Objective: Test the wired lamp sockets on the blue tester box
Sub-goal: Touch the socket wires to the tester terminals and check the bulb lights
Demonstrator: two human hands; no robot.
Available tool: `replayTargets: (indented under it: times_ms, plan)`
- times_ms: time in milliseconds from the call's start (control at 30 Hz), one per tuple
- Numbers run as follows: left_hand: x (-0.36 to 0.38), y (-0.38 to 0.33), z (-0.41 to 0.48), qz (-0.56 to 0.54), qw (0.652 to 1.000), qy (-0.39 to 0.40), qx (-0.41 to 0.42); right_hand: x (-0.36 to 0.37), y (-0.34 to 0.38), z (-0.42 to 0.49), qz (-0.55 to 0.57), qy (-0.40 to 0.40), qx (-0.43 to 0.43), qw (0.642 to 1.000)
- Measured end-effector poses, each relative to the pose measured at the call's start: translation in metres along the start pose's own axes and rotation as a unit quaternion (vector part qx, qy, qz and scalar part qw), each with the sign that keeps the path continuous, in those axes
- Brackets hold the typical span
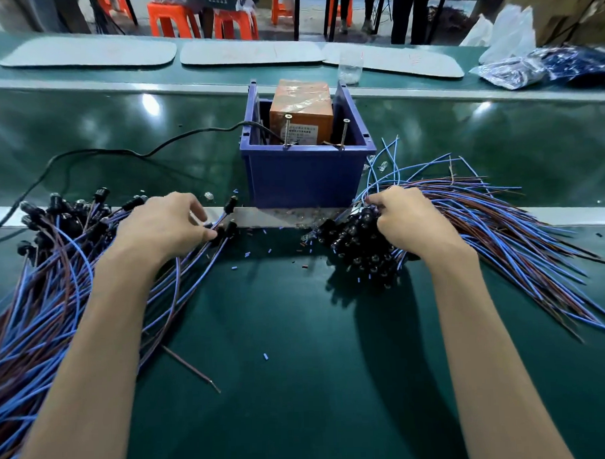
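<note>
The blue tester box (302,176) stands at the middle of the green bench, with an orange block (302,107) inside and two screws (287,132) sticking up at its front rim. To its left lies a spread pile of black lamp sockets on blue and brown wires (51,258). My left hand (167,223) rests on that pile's right edge, fingertips pinched on a socket (222,230). A tight bundle of sockets (360,242) with fanned wires lies to the right of the box. My right hand (407,218) grips this bundle from above.
A black cable (120,153) runs from the box off to the left. Small wire offcuts (266,356) litter the mat. Grey pads (250,52), a clear cup (350,68) and plastic bags (535,63) lie at the back. Orange stools and people's legs stand beyond.
</note>
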State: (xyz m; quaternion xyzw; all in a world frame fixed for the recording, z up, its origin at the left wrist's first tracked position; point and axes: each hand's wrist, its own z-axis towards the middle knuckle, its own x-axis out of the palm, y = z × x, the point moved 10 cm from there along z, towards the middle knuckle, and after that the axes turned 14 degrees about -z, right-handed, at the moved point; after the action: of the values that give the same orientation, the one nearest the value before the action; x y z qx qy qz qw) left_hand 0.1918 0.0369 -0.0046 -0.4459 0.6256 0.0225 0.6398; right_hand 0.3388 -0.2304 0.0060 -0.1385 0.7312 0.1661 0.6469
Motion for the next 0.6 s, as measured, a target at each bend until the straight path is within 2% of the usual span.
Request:
replayTargets:
  times_ms: [267, 300, 367, 433, 500, 600]
  plan:
    - [0.009, 0.0, -0.001, 0.047, 0.998, -0.041, -0.011, -0.001, -0.002, -0.005, 0.042, 0.004, 0.001, 0.999]
    - [0.009, -0.001, -0.001, 0.044, 0.998, -0.041, -0.009, -0.005, -0.003, -0.003, 0.042, -0.02, 0.003, 0.999]
    - [0.012, -0.001, -0.001, 0.027, 0.999, -0.028, -0.009, -0.027, -0.003, -0.005, 0.06, -0.127, 0.003, 0.99]
    - [0.012, -0.002, -0.001, 0.003, 1.0, -0.017, -0.005, -0.051, -0.001, -0.014, 0.137, -0.224, -0.002, 0.965]
    - [0.007, -0.004, -0.003, -0.024, 0.999, -0.032, 0.003, -0.067, 0.008, -0.026, 0.223, -0.265, -0.02, 0.938]
    - [-0.003, -0.008, -0.005, -0.051, 0.997, -0.063, 0.012, -0.072, 0.029, -0.035, 0.285, -0.275, -0.05, 0.917]
